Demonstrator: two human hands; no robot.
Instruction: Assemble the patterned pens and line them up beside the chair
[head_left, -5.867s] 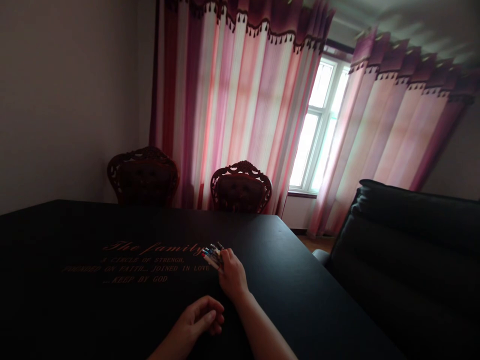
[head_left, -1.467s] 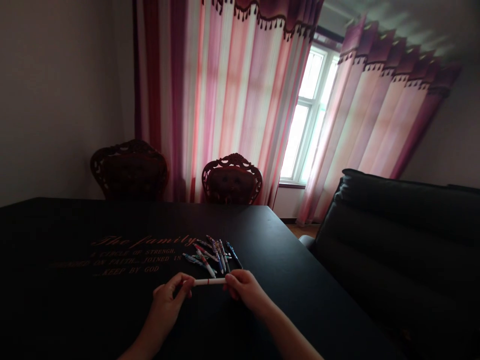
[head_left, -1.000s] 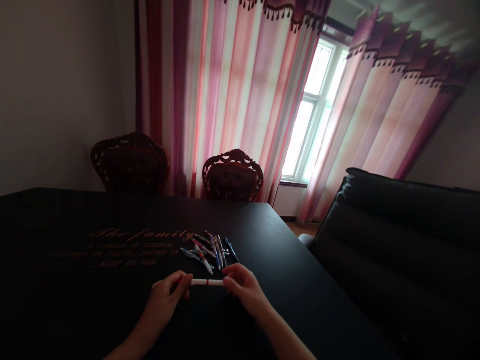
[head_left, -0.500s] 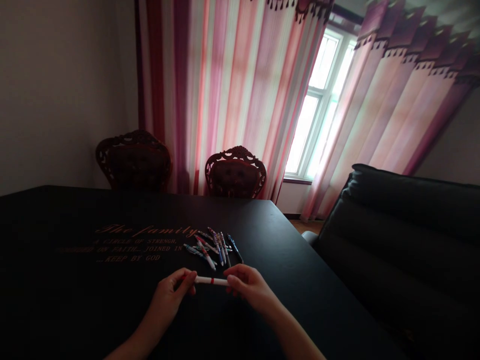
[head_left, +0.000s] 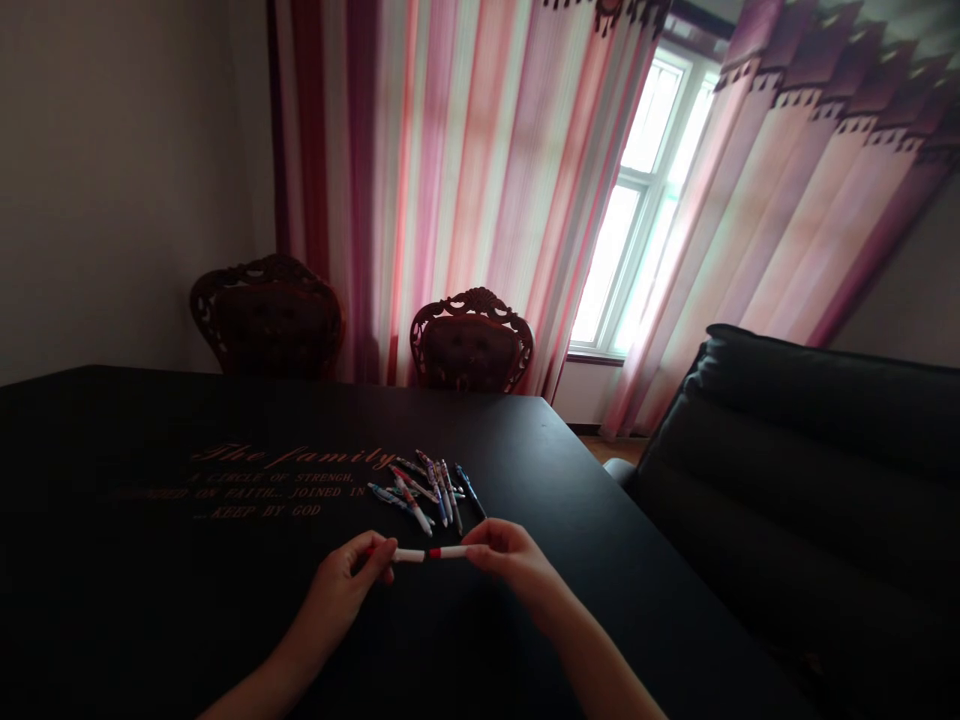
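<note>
A white marker pen with red parts is held in two pieces, end to end, low over the table. My left hand (head_left: 356, 572) is closed, with thumb and fingertips pinching the plain white piece (head_left: 409, 556). In the pinch of my right hand (head_left: 512, 555) is the other white piece (head_left: 454, 551), which has a red band near its inner end. A narrow dark gap or tip shows between the two; which piece is the cap I cannot tell. Just beyond my hands lies a loose pile of several pens (head_left: 429, 490), with a dark blue pen (head_left: 470, 490) at its right side.
The black table (head_left: 187, 610) bears printed lettering (head_left: 277, 480) on the left. Two carved chairs (head_left: 266, 315) stand at its far edge, before striped curtains (head_left: 442, 180) and a window (head_left: 637, 200). A black sofa (head_left: 810, 470) is on the right.
The marker pen, in one line before, now shows as two pieces with a small gap. My right hand has moved slightly right and up with its piece; my left hand has hardly moved.
</note>
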